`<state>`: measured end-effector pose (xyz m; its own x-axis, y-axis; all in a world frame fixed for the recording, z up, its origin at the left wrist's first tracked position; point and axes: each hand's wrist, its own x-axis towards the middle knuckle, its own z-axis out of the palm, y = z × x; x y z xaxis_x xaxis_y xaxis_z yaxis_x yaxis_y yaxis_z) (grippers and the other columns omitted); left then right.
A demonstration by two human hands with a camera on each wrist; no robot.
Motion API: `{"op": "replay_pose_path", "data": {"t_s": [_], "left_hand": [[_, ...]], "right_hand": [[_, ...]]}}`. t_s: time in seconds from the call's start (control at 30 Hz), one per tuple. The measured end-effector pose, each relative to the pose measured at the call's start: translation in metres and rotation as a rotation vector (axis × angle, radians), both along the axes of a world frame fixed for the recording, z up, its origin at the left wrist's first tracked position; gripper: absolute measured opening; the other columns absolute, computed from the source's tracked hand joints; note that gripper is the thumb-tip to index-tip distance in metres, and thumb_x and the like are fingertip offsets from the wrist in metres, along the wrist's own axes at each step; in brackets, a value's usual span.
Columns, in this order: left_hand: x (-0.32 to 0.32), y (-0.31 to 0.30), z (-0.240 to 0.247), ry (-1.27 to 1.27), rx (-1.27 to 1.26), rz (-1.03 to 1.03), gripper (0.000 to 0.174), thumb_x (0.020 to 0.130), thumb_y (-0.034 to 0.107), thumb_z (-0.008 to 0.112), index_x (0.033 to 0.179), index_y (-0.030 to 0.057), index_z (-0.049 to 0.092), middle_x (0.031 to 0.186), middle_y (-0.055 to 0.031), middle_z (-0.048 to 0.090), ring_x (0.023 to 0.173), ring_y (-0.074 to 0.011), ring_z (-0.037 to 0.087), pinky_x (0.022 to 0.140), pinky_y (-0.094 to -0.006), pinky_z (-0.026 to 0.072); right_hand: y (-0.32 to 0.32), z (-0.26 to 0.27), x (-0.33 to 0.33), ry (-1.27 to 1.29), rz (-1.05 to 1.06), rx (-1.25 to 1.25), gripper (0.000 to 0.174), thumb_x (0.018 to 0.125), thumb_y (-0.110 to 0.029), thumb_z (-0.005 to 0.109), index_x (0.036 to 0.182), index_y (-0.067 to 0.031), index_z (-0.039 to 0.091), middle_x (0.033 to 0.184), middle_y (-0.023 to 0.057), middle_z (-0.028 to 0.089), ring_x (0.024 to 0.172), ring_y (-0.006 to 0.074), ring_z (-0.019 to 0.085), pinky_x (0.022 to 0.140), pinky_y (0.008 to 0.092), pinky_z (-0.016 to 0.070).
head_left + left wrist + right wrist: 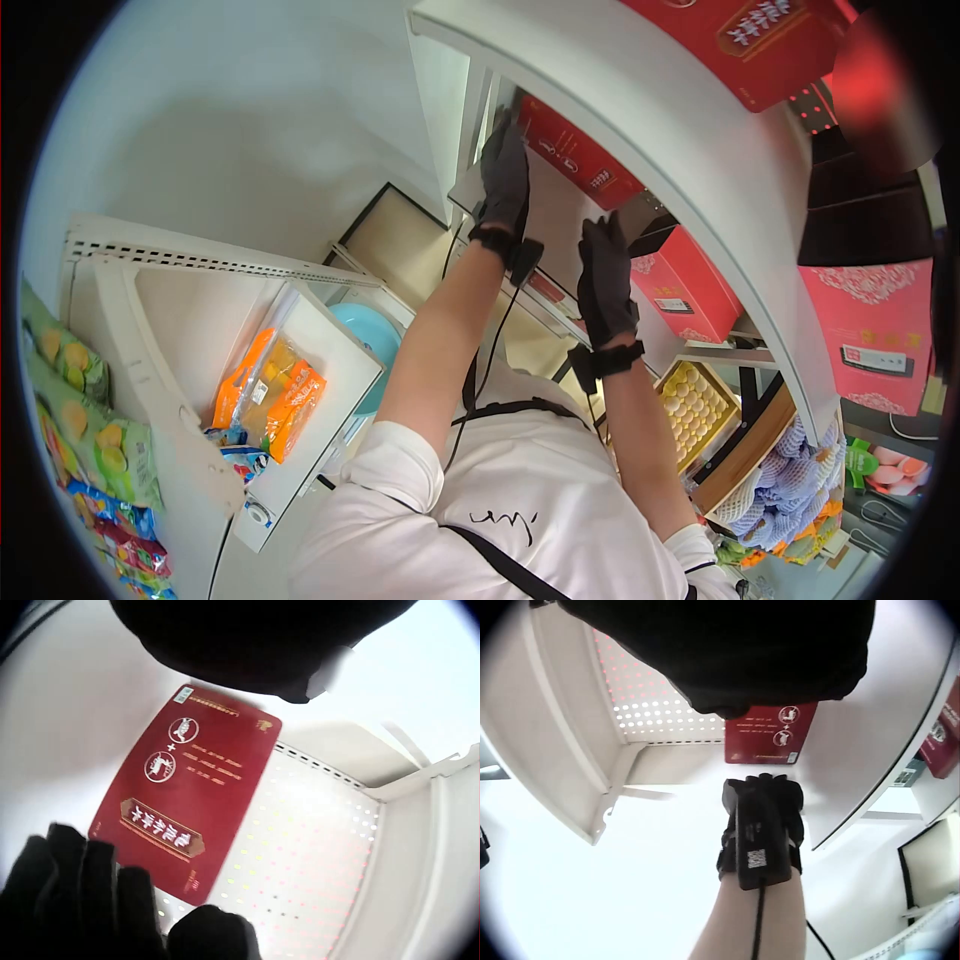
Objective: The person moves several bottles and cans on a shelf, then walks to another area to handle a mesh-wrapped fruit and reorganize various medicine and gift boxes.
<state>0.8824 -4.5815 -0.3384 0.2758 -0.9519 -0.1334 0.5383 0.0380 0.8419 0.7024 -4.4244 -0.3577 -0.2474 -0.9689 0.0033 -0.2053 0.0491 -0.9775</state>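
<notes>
On a shelf in the head view stands a red gift box with white line drawings and gold lettering. My left hand, in a dark glove, is at its left end with fingers extended. Below the other end of the box, my gloved right hand reaches up with straight fingers. The left wrist view shows the box's broad red face, with right-hand fingers close by its lower edge. From the right wrist, the left hand appears just short of the box.
Pink-red boxes stand to the right of my right hand. The upper shelf's curved edge arches over the work. A perforated back panel lies behind the box. At left, a lower shelf holds an orange snack bag near a blue basin.
</notes>
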Motion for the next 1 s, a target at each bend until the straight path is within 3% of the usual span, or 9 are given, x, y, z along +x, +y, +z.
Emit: {"op": "replay_pose_path", "data": {"t_s": [0.1,0.17,0.23,0.33,0.4,0.5,0.7,0.87,1.0], "left_hand": [[0.017,0.046,0.046,-0.065,0.12,0.12,0.049,0.122,0.03,0.064,0.159,-0.0007,0.074,0.158,-0.0147,0.074,0.147,-0.0263,0.066,0.128,-0.0395,0.048],[0.034,0.07,0.062,-0.194,0.029,0.273,0.049,0.124,0.037,0.06,0.153,0.0004,0.075,0.151,-0.0111,0.077,0.14,-0.0274,0.069,0.126,-0.0428,0.0491],[0.066,0.086,0.063,-0.455,-0.102,0.378,0.05,0.126,0.033,0.053,0.157,-0.0018,0.071,0.154,-0.0141,0.075,0.145,-0.0287,0.067,0.131,-0.045,0.0469],[0.084,0.119,0.146,-0.338,-0.268,0.521,0.051,0.127,0.027,0.047,0.162,-0.0052,0.066,0.161,-0.0184,0.073,0.152,-0.0291,0.064,0.136,-0.0457,0.0421],[0.085,0.137,0.209,-0.16,-0.621,0.603,0.054,0.128,0.026,0.045,0.167,-0.0063,0.062,0.167,-0.0216,0.069,0.158,-0.0293,0.061,0.139,-0.0457,0.0381],[0.083,0.152,0.29,-0.32,-0.736,0.548,0.05,0.127,0.022,0.048,0.167,-0.0055,0.061,0.168,-0.0185,0.069,0.15,-0.025,0.064,0.132,-0.0419,0.0432],[0.071,0.128,0.391,-0.493,-0.594,0.238,0.052,0.125,0.026,0.059,0.167,-0.0042,0.062,0.165,-0.0145,0.071,0.13,-0.0161,0.067,0.117,-0.0328,0.0509],[0.059,0.098,0.428,-0.404,-0.366,0.066,0.066,0.121,0.038,0.067,0.171,-0.0037,0.059,0.156,-0.0126,0.076,0.128,-0.0164,0.07,0.114,-0.0334,0.0541],[0.054,0.053,0.417,-0.374,-0.511,0.139,0.068,0.122,0.04,0.065,0.173,-0.0028,0.057,0.156,-0.0129,0.075,0.136,-0.0185,0.07,0.117,-0.0346,0.0539]], "right_hand": [[0.031,0.073,0.028,-0.135,0.144,-0.03,0.054,0.12,-0.015,0.068,0.171,0.0026,0.058,0.174,0.0169,0.064,0.161,0.0225,0.059,0.131,0.037,0.0479],[0.047,0.133,0.038,-0.184,0.331,0.251,0.05,0.122,-0.01,0.063,0.171,0.0025,0.06,0.174,0.015,0.065,0.155,0.0212,0.064,0.128,0.0356,0.0506],[0.065,0.183,0.046,-0.196,0.433,0.201,0.052,0.122,-0.01,0.063,0.172,0.0024,0.059,0.174,0.0142,0.065,0.155,0.0212,0.064,0.129,0.0356,0.0496],[0.091,0.25,0.056,-0.261,0.752,0.151,0.058,0.12,-0.009,0.065,0.176,0.002,0.054,0.174,0.0115,0.064,0.155,0.0211,0.064,0.132,0.0358,0.0466],[0.106,0.302,0.058,-0.235,0.788,0.053,0.06,0.12,-0.008,0.065,0.178,0.0019,0.052,0.175,0.0121,0.063,0.157,0.0216,0.062,0.133,0.0362,0.0457],[0.122,0.366,0.062,-0.2,0.862,-0.118,0.064,0.119,-0.007,0.064,0.18,0.0015,0.048,0.177,0.0131,0.061,0.161,0.0226,0.059,0.135,0.0371,0.0438],[0.104,0.408,0.068,-0.337,0.142,-0.514,0.068,0.12,-0.002,0.058,0.186,-0.0015,0.039,0.185,0.0141,0.051,0.165,0.0231,0.054,0.138,0.0373,0.0394],[0.056,0.387,0.07,-0.526,-0.074,-0.781,0.07,0.122,-0.006,0.061,0.187,-0.0029,0.037,0.187,0.0158,0.048,0.167,0.022,0.052,0.138,0.0367,0.0391],[0.032,0.393,0.071,-0.253,-0.213,-0.755,0.072,0.122,-0.011,0.065,0.187,-0.0034,0.036,0.18,0.0163,0.054,0.156,0.0175,0.058,0.131,0.0344,0.0443]]}}
